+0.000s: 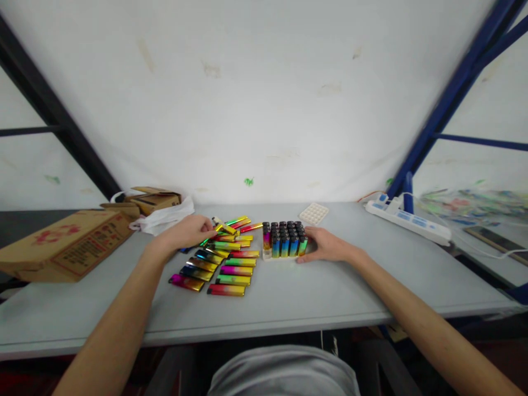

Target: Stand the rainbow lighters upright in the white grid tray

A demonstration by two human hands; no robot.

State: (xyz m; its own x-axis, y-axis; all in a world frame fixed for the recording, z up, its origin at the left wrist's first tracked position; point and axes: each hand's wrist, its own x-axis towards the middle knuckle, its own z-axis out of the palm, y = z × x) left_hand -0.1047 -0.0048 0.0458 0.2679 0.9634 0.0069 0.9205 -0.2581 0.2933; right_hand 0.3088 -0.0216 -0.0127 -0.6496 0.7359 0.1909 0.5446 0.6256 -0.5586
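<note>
Shiny multicoloured lighters [233, 270] lie flat in loose, overlapping rows left of centre on the grey table. At their upper left, my left hand [193, 231] pinches one lighter by its end. Several more lighters [284, 242] stand upright with black tops up in a small clear tray [267, 254], packed side by side. The front left of that tray shows a gap below a purple lighter. My right hand [319, 245] rests against the tray's right side, thumb and fingers apart around its corner.
Cardboard boxes [61, 242] and a white plastic bag [165, 218] are at the left. Behind the tray lies a pale dimpled sheet [314, 213]. A white power strip [408, 221] with cables is at the right, beside a blue metal frame [445, 99].
</note>
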